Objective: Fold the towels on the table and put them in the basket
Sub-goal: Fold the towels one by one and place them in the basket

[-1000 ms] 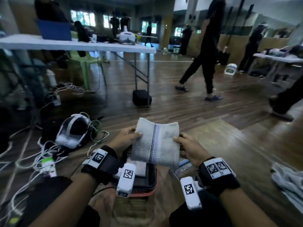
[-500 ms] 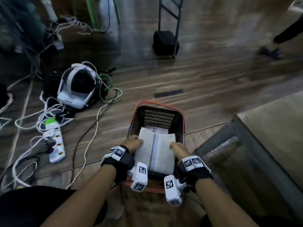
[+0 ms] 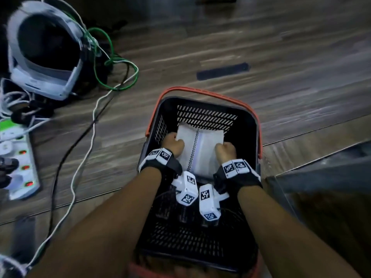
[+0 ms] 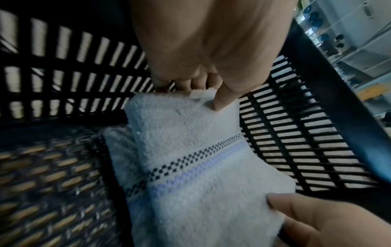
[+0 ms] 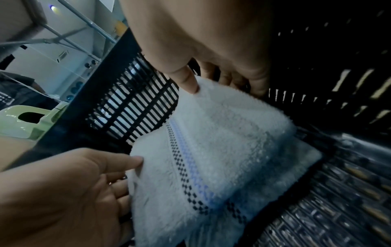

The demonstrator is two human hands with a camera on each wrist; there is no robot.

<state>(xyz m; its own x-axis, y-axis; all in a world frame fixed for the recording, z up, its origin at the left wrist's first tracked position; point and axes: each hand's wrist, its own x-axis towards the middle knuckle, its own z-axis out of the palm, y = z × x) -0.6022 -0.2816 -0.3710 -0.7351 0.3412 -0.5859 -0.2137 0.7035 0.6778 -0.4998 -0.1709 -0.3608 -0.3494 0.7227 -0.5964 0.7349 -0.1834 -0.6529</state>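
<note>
A folded white towel (image 3: 202,145) with a black checked stripe is down inside the black basket (image 3: 206,117), which has a red rim and stands on the floor. My left hand (image 3: 173,144) pinches the towel's left edge, thumb on top (image 4: 220,102). My right hand (image 3: 224,150) grips its right edge, thumb (image 5: 188,81) on top and fingers underneath. The towel (image 4: 190,158) lies tilted over another folded white towel (image 5: 296,160) on the basket's bottom.
A white headset (image 3: 44,57), a power strip (image 3: 20,163) and loose cables (image 3: 90,127) lie on the wooden floor left of the basket. A dark tape strip (image 3: 222,71) marks the floor beyond it. A table edge (image 3: 321,173) is at the right.
Both hands have lowered the folded towel from chest height down into the basket, onto the towel lying there. My head has tipped down towards the floor.
</note>
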